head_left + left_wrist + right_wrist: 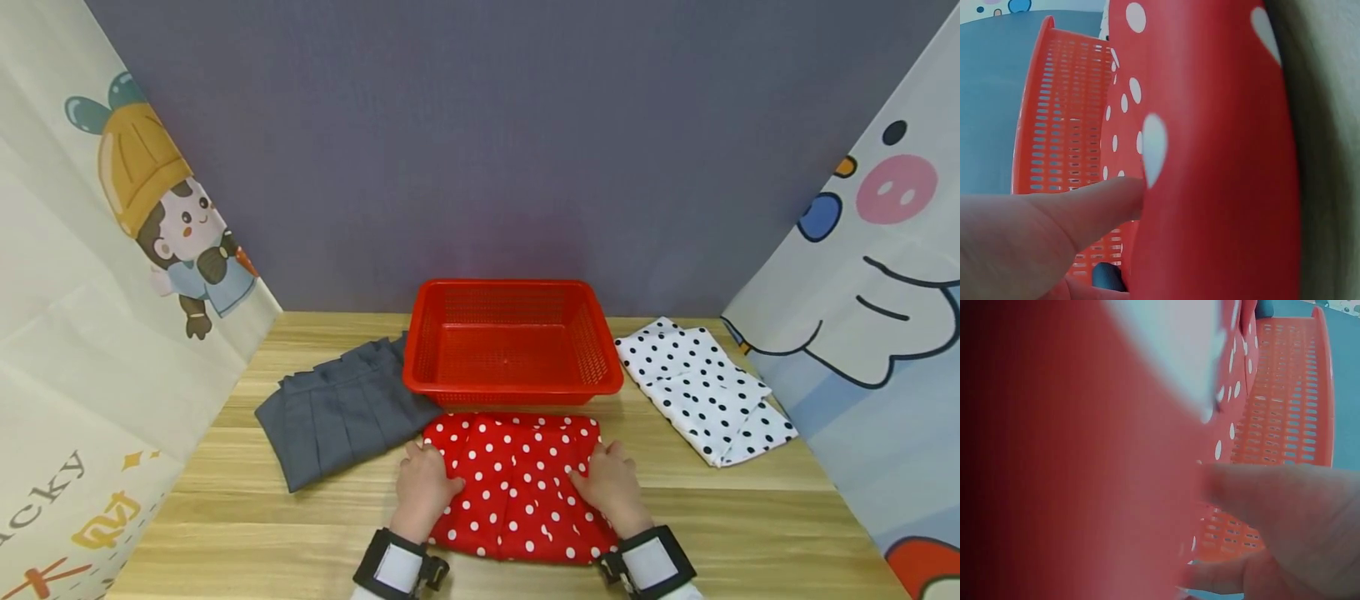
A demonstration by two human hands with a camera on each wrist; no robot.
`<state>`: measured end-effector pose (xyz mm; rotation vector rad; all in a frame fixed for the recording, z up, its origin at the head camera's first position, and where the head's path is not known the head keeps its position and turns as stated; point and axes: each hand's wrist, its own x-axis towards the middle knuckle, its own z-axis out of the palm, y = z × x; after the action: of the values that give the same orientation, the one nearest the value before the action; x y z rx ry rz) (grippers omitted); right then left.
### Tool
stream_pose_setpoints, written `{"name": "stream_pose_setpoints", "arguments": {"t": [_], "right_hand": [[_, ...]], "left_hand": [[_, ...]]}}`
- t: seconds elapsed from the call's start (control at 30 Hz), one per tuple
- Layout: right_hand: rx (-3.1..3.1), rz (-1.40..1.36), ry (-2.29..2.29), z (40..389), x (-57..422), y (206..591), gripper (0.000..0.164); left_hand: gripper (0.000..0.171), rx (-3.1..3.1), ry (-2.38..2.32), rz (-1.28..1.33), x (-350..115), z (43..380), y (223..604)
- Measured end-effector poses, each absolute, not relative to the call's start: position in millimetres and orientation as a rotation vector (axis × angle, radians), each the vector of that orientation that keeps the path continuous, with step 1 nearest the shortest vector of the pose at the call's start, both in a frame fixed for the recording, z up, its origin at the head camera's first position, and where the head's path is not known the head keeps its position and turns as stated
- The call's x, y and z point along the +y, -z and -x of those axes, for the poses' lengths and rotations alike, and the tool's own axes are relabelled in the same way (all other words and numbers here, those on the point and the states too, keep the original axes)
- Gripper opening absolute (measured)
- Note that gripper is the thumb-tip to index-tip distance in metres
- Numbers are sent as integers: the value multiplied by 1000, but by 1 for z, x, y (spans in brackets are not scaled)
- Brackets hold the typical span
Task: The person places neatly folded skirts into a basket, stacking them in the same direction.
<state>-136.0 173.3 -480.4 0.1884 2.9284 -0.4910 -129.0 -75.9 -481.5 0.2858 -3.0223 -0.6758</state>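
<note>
A folded red garment with white polka dots lies at the front middle of the table, just before the red basket. My left hand grips its left side, thumb on top and the other fingers along the edge. On the opposite side my right hand holds the cloth the same way, thumb lying over the dots. In the left wrist view the left thumb presses against the red cloth, which bulges close to the camera. The right thumb meets the blurred cloth in the right wrist view.
Behind the garment stands a red plastic basket with perforated walls and nothing in it. A folded grey pleated garment lies left of it on the wooden table. To its right is a folded white cloth with black dots.
</note>
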Motion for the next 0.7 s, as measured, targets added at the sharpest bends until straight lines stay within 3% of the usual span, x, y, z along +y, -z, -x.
{"name": "stream_pose_setpoints", "arguments": {"t": [0.4,0.7], "right_hand": [[2961,-250,656,134,168,487,59],[2895,-265,765,136,165,487,53]], "left_hand": [[45,-2963,636,-368,-67,129,483],[20,-2932,791,-390,-71,128,484]]}}
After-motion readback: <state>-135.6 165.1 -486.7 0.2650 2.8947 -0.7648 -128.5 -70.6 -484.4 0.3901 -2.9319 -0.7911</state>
